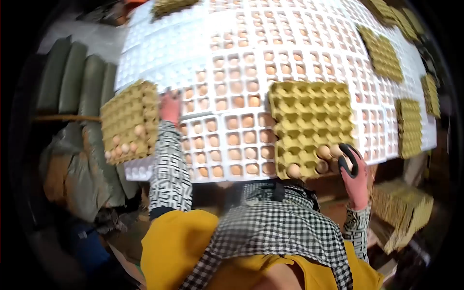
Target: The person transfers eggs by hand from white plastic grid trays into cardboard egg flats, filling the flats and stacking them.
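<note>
My right hand [355, 176], in a pink glove with black fingertips, curls around an egg [348, 163] at the near right corner of a yellow-green egg tray [309, 118]. A few brown eggs [294, 170] sit in that tray's nearest row; its other cups hold none. My left hand [170, 107], gloved the same way, reaches over the white egg trays [220, 116], beside cups filled with eggs; its fingers are blurred. To its left, a second fibre tray [128, 113] carries several eggs [124, 148] toward its near end.
White trays of eggs cover most of the table. More fibre trays lie at the right [381, 53] and far edge [171, 7]. Grey-green sacks [92, 82] stand at the left. A stack of fibre trays [402, 208] stands below the table at the right.
</note>
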`<state>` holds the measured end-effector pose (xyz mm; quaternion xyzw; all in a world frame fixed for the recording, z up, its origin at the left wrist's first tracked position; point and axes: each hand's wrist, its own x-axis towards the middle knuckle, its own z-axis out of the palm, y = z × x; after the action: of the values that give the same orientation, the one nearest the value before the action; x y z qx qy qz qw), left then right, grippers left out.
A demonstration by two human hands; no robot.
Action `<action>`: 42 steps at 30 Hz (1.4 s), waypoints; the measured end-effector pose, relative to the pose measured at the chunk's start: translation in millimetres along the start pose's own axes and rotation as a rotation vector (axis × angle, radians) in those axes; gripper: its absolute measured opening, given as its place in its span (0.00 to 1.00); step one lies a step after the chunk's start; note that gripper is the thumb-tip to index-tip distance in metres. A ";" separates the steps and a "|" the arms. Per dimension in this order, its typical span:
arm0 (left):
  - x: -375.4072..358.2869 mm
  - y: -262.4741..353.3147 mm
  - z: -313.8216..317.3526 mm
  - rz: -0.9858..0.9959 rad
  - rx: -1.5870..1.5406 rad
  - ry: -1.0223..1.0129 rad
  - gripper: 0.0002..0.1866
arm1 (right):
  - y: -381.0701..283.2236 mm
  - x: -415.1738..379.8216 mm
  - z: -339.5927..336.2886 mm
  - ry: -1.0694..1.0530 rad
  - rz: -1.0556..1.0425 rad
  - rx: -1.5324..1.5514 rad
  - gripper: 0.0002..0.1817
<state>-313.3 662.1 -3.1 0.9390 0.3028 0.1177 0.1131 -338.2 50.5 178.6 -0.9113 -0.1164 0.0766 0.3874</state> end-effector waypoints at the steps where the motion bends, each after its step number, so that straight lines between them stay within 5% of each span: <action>1: 6.8 2.4 -2.7 -0.067 0.066 -0.062 0.24 | 4.3 -3.8 -1.1 0.016 -0.005 0.038 0.25; 3: 14.2 -10.5 1.9 -0.160 -0.182 -0.133 0.20 | 6.1 -14.9 -5.7 0.111 0.008 -0.027 0.23; 5: 20.1 -34.4 23.3 -0.174 -0.251 0.227 0.17 | 9.1 -26.2 -12.2 0.172 0.092 -0.027 0.23; 8: -16.5 49.8 -5.1 -0.036 -0.278 0.389 0.18 | 40.0 -30.7 -0.9 0.077 0.025 -0.211 0.31; 10: -55.5 124.8 -20.7 0.058 -0.760 0.179 0.19 | 37.9 -13.9 3.2 0.012 -0.073 -0.566 0.32; 11: -79.8 155.5 -27.0 0.167 -0.730 -0.029 0.18 | 42.9 -1.5 4.3 0.012 -0.075 -0.576 0.32; 12: -108.5 199.9 -45.1 0.408 -0.840 -0.206 0.21 | 51.2 11.6 5.2 0.012 -0.078 -0.586 0.33; 14: -152.0 265.1 -53.0 0.856 -0.688 -0.309 0.27 | 75.3 34.9 6.1 -0.171 -0.072 -0.639 0.36; 16: -190.2 325.7 -64.5 1.095 -0.419 -0.458 0.32 | 68.7 48.6 -7.5 -0.248 -0.162 -0.653 0.37; 19: -226.2 368.9 -38.0 1.269 -0.250 -0.459 0.29 | 93.1 36.5 -14.1 -0.066 -0.308 -0.359 0.36; 21: -232.9 375.4 -30.2 1.331 -0.243 -0.388 0.24 | 91.2 22.8 -39.1 0.034 -0.033 0.334 0.34; 22: -232.6 376.8 -30.4 1.312 -0.292 -0.406 0.21 | 92.6 17.4 -52.1 0.089 0.159 0.728 0.32; 23: -232.1 375.7 -27.5 1.336 -0.310 -0.408 0.23 | 96.2 11.9 -65.8 0.193 0.139 0.992 0.29; 26: -227.3 370.5 -39.4 1.147 -0.561 -0.522 0.21 | 136.2 15.8 -83.3 0.084 0.267 0.888 0.25; 28: -228.6 380.6 -83.7 0.301 -1.257 -1.019 0.25 | 102.2 31.8 -67.9 -0.064 0.348 0.047 0.31; 30: -217.4 375.7 -64.0 0.071 -1.481 -1.165 0.23 | 101.8 33.8 -28.0 -0.181 0.004 -0.674 0.32; 32: -220.6 399.8 -61.1 0.248 -1.036 -1.139 0.20 | 119.9 41.9 -31.9 -0.217 0.039 -0.463 0.32; 33: -233.9 418.2 -69.8 0.558 -0.619 -0.964 0.17 | 124.7 46.9 -33.5 -0.234 0.054 -0.357 0.31; 36: -273.6 444.2 -44.1 1.145 0.255 -0.776 0.23 | 122.4 30.0 -91.4 -0.174 0.264 0.753 0.27; 38: -274.1 442.4 -44.7 1.107 0.032 -0.822 0.25 | 135.0 23.3 -109.8 -0.245 0.294 0.913 0.23; 40: -260.6 433.3 -57.1 0.992 -0.142 -0.853 0.25 | 132.1 13.9 -98.7 -0.209 0.267 0.488 0.21; 41: -245.8 422.2 -68.8 0.788 -0.416 -1.004 0.25 | 135.4 12.7 -88.0 -0.221 -0.030 0.053 0.21; 42: -241.3 398.9 -73.3 0.333 -0.933 -1.165 0.27 | 123.3 13.5 -77.9 -0.311 -0.099 -0.290 0.23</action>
<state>-308.7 213.2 142.7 0.7376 -0.0325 -0.2654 0.6200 -288.5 -82.4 142.3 -0.9278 -0.2292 0.1797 0.2331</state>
